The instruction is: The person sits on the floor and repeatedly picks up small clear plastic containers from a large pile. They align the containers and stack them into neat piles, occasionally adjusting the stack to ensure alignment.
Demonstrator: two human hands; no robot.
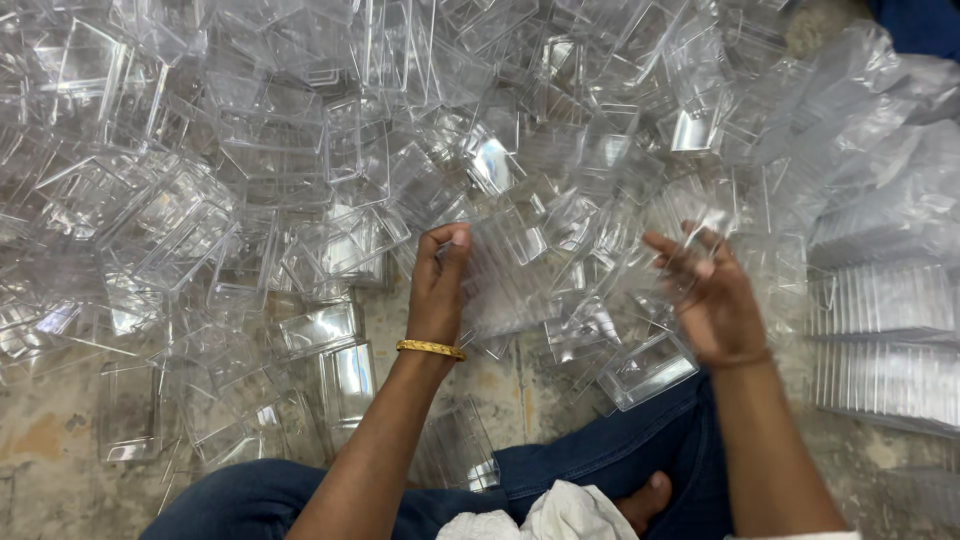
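A heap of clear plastic boxes (300, 150) was spread across the concrete floor (60, 440). Nested rows of clear trays (880, 340) were stacked at right, under a clear plastic bag (880, 110). A ribbed stack of clear containers (510, 275) was pinched by the left hand (438, 285), fingers pressed together. One clear box (690, 250) was gripped by the right hand (712, 300), fingers curled. A gold bangle (430, 349) was worn on the left wrist.
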